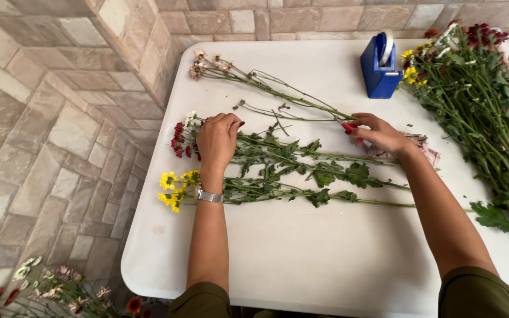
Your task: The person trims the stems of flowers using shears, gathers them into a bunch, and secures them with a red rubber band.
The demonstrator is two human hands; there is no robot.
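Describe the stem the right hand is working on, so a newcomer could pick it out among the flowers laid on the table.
On the white table, three groups of stems lie side by side left of the blue tape dispenser. It is the far one, reached by the right hand. Its blooms are pale pink and it is almost leafless, unlike its red and yellow neighbours.

Red flowers (178, 140), yellow flowers (175, 189), white table (301, 247), blue tape dispenser (378, 68).

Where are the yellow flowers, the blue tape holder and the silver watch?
Yellow flowers (172, 189), head view, on the blooms at the stems' left end.
Blue tape holder (377, 72), head view, on its blue front face.
Silver watch (209, 196), head view, on the band around the left wrist.
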